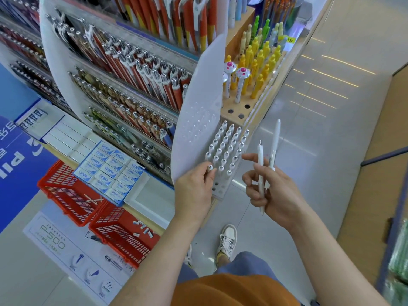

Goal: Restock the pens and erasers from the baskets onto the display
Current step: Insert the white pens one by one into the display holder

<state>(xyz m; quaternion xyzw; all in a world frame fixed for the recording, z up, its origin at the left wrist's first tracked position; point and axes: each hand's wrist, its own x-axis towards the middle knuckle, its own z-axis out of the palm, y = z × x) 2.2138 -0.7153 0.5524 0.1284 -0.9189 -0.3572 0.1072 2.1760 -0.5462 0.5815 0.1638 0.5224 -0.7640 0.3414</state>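
Head-worn wide-angle view, facing steeply down, close above display (217,188)

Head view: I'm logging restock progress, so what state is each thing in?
left hand: pinches a white pen standing in the white rack.
right hand: holds two white pens.
white rack: mostly filled, nearest holes empty.
near red basket: holds a few erasers.
far red basket: holds a couple of pens.

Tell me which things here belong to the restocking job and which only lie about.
Job: two slim white plastic pens in right hand; white pen the left hand pinches in the grey holed rack; red plastic mesh baskets; small wrapped erasers.
Lying about: yellow plastic pens; pink-capped mushroom pens; white floor poster.
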